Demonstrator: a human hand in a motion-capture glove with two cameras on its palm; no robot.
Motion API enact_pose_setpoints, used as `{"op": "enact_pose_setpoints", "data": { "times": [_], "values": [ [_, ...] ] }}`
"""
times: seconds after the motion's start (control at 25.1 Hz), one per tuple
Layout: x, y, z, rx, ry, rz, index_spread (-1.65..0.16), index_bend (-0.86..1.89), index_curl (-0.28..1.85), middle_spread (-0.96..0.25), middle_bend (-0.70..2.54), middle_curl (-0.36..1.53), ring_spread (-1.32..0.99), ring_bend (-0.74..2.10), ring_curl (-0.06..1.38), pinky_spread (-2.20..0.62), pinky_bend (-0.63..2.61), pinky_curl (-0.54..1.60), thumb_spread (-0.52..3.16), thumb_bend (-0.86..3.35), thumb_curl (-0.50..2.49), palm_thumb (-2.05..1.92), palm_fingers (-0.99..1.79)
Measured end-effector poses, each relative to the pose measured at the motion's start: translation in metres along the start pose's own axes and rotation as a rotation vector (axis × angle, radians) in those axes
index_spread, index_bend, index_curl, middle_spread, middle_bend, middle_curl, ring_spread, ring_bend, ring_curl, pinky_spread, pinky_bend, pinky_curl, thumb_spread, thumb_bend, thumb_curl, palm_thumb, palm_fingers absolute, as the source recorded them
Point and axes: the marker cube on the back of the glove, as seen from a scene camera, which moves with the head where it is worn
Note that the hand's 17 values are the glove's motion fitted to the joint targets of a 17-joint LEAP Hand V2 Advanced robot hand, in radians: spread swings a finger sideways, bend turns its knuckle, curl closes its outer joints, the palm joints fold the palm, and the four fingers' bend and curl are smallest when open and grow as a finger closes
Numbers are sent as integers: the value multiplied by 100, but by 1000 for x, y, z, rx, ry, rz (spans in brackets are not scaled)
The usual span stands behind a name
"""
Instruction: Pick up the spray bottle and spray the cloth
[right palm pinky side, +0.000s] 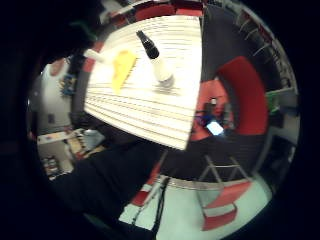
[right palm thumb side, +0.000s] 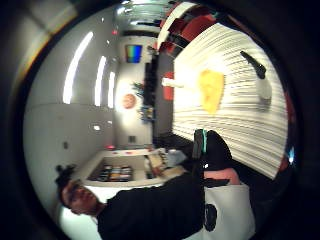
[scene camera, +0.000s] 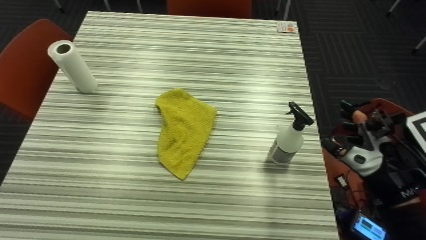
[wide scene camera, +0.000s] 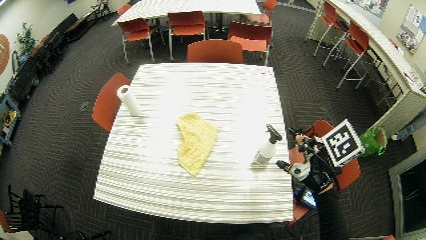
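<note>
We find the spray bottle (scene camera: 288, 139) standing upright on the striped table (scene camera: 200, 45), near the edge on the person's side, its black trigger head uppermost and its white body below. The yellow cloth (scene camera: 182, 131) lies flat near the table's middle, well apart from the bottle. A paper towel roll (scene camera: 72, 66) stands upright toward the far corner, clear of both.

The gloved right hand (scene camera: 365, 145) is off the table, just beyond the edge nearest the bottle, and grasps nothing. Whether its fingers are straight or curled, we cannot tell.

We judge the step in hand to be the reach for the bottle; nothing is lifted yet. To do it well, we would bring the hand in from the side and wrap the neck just under the black head, so that a finger can reach the trigger. The bottle looks tall and narrow, so a knock high up could tip it. Once it is lifted, we would aim the nozzle at the cloth before squeezing.
</note>
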Motion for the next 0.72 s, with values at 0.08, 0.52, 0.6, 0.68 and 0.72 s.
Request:
{"op": "enact_pose_setpoints", "data": {
  "times": [0.08,0.52,0.6,0.68,0.72],
  "values": [
    [16,3,4,47,-227,54,-38,13,19,-2,18,24,5,50,29,15,58,33,100,17,37,72,37],
    [72,25,17,196,-736,236,-38,13,21,0,19,28,7,49,31,16,56,35,102,10,41,76,35],
    [75,23,20,191,-728,238,-37,14,21,0,19,29,8,49,31,16,55,35,102,9,42,77,34],
    [76,18,25,184,-723,238,-37,14,21,0,19,29,8,49,31,16,53,35,101,8,43,78,33],
    [76,16,27,180,-718,240,-37,14,22,0,19,29,8,49,31,17,53,35,101,7,43,78,33]
  ]
}}
